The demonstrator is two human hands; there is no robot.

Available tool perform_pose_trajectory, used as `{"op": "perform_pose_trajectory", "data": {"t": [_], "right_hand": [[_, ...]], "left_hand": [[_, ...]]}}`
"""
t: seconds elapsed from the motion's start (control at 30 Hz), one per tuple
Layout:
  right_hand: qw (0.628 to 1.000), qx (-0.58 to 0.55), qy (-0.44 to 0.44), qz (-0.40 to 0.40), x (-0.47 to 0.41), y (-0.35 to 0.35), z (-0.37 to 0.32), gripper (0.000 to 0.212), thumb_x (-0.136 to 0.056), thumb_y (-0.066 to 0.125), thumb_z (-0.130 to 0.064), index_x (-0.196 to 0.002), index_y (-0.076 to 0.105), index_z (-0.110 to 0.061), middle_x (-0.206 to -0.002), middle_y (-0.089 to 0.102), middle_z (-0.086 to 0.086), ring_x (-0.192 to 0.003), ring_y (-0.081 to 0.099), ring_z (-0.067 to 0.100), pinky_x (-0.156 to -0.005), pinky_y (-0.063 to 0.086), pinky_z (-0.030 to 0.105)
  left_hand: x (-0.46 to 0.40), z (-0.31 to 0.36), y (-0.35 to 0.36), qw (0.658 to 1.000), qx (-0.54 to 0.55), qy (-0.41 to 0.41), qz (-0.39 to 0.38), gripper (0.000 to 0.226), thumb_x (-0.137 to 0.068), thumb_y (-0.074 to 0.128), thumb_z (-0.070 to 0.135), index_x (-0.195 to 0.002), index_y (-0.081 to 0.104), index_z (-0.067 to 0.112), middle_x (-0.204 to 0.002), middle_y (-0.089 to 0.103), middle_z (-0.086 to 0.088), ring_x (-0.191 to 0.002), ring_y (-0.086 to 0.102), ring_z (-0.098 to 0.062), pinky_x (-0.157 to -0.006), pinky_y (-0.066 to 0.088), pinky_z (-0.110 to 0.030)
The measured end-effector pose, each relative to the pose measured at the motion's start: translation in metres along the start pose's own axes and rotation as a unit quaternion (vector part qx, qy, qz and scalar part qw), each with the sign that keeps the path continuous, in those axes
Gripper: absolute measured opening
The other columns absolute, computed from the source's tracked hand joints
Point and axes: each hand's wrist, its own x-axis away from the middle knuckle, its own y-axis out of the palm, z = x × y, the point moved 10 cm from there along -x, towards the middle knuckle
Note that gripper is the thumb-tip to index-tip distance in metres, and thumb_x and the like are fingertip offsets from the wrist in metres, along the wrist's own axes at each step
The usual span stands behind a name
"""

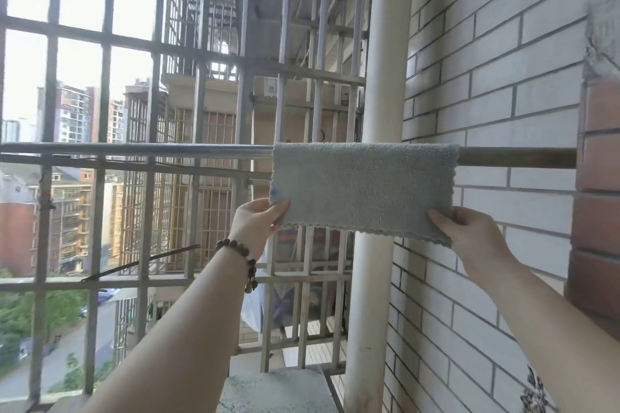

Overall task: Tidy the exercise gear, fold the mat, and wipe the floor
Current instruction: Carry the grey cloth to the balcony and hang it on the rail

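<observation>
A grey fluffy cleaning cloth [362, 188] hangs folded over a horizontal metal rail [134, 148] on a balcony. My left hand [256, 225] pinches the cloth's lower left corner, thumb on the front. My right hand [469, 238] pinches the lower right corner from the other side. Both arms reach up and forward. A bead bracelet sits on my left wrist. No mat or exercise gear is in view.
Metal security bars [147, 178] close off the balcony behind the rail. A white vertical pipe [382, 104] runs behind the cloth. A white tiled wall [496, 77] stands at the right, with red bricks at its edge. A concrete ledge [275, 389] lies below.
</observation>
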Motion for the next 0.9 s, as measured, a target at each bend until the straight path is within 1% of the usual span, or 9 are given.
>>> {"op": "perform_pose_trajectory", "data": {"t": [0.1, 0.2, 0.3, 0.47, 0.53, 0.67, 0.73, 0.8, 0.9], "right_hand": [[1.0, 0.0, 0.007, -0.007, 0.003, 0.0, 0.004, 0.006, -0.082, 0.071, -0.008, -0.079, 0.066, -0.01, -0.086, 0.07, 0.019, -0.081, 0.066, 0.034, -0.087, 0.052, 0.051], [0.999, 0.014, -0.008, 0.032, 0.004, -0.005, 0.001, 0.015, -0.079, 0.072, -0.004, -0.081, 0.061, -0.015, -0.084, 0.069, 0.015, -0.078, 0.066, 0.032, -0.086, 0.053, 0.05], [0.997, 0.031, -0.003, 0.065, 0.011, -0.007, -0.001, 0.028, -0.079, 0.073, -0.009, -0.098, 0.054, -0.016, -0.092, 0.069, 0.016, -0.081, 0.066, 0.03, -0.085, 0.052, 0.046], [0.991, 0.114, 0.006, 0.067, 0.031, -0.009, -0.009, 0.052, -0.085, 0.068, -0.026, -0.131, 0.048, -0.011, -0.104, 0.061, 0.009, -0.104, 0.059, 0.031, -0.091, 0.041, 0.035], [0.988, 0.143, 0.009, 0.062, 0.045, -0.009, -0.017, 0.048, -0.089, 0.062, -0.026, -0.131, 0.049, -0.006, -0.11, 0.059, 0.013, -0.108, 0.054, 0.031, -0.09, 0.039, 0.033], [0.986, 0.161, -0.021, 0.042, 0.079, -0.008, -0.032, 0.031, -0.093, 0.055, -0.024, -0.118, 0.056, -0.004, -0.095, 0.055, 0.006, -0.091, 0.051, 0.023, -0.07, 0.031, 0.025], [0.983, 0.176, -0.042, 0.035, 0.099, -0.004, -0.037, 0.031, -0.094, 0.053, -0.021, -0.121, 0.056, -0.006, -0.1, 0.056, 0.006, -0.093, 0.052, 0.023, -0.066, 0.028, 0.019], [0.978, 0.195, -0.068, 0.029, 0.119, 0.001, -0.04, 0.037, -0.094, 0.054, -0.02, -0.128, 0.052, -0.006, -0.121, 0.058, 0.01, -0.112, 0.052, 0.025, -0.079, 0.03, 0.015], [0.971, 0.222, -0.093, 0.007, 0.151, 0.01, -0.036, 0.044, -0.093, 0.055, -0.021, -0.134, 0.048, -0.005, -0.135, 0.051, 0.012, -0.126, 0.045, 0.025, -0.103, 0.032, 0.027]], "left_hand": [[0.005, 0.0, -0.002, 1.0, -0.005, 0.007, 0.004, 0.013, -0.08, 0.074, 0.005, -0.091, 0.069, 0.0, -0.097, 0.073, -0.017, -0.095, 0.07, -0.027, -0.089, 0.055, -0.035], [0.006, 0.004, -0.012, 0.997, -0.04, 0.035, 0.062, 0.011, -0.079, 0.076, 0.006, -0.086, 0.068, 0.007, -0.094, 0.073, -0.014, -0.088, 0.071, -0.024, -0.085, 0.056, -0.034], [0.012, 0.014, -0.013, 0.979, -0.154, 0.069, 0.116, 0.02, -0.081, 0.076, 0.016, -0.099, 0.066, 0.016, -0.098, 0.072, -0.003, -0.091, 0.069, -0.021, -0.087, 0.056, -0.04], [0.051, 0.039, -0.002, 0.927, -0.335, 0.115, 0.125, 0.044, -0.088, 0.068, 0.024, -0.128, 0.053, 0.012, -0.121, 0.06, -0.002, -0.112, 0.057, -0.021, -0.093, 0.045, -0.032], [0.072, 0.048, 0.004, 0.892, -0.412, 0.15, 0.108, 0.042, -0.094, 0.059, 0.026, -0.131, 0.05, 0.011, -0.128, 0.057, -0.006, -0.119, 0.053, -0.025, -0.093, 0.042, -0.034], [0.116, 0.054, 0.007, 0.833, -0.512, 0.184, 0.098, 0.056, -0.098, 0.045, 0.038, -0.148, 0.032, 0.017, -0.15, 0.04, -0.002, -0.14, 0.033, -0.021, -0.114, 0.029, -0.041], [0.14, 0.053, 0.006, 0.812, -0.542, 0.197, 0.092, 0.058, -0.098, 0.043, 0.04, -0.151, 0.027, 0.02, -0.153, 0.036, 0.0, -0.144, 0.026, -0.019, -0.117, 0.023, -0.043], [0.165, 0.049, 0.004, 0.807, -0.55, 0.196, 0.088, 0.059, -0.098, 0.041, 0.041, -0.151, 0.025, 0.023, -0.155, 0.033, 0.003, -0.145, 0.022, -0.018, -0.119, 0.019, -0.043], [0.202, 0.038, 0.003, 0.796, -0.573, 0.185, 0.067, 0.059, -0.098, 0.038, 0.045, -0.152, 0.022, 0.026, -0.158, 0.025, 0.006, -0.147, 0.014, -0.015, -0.121, 0.012, -0.042]]}}
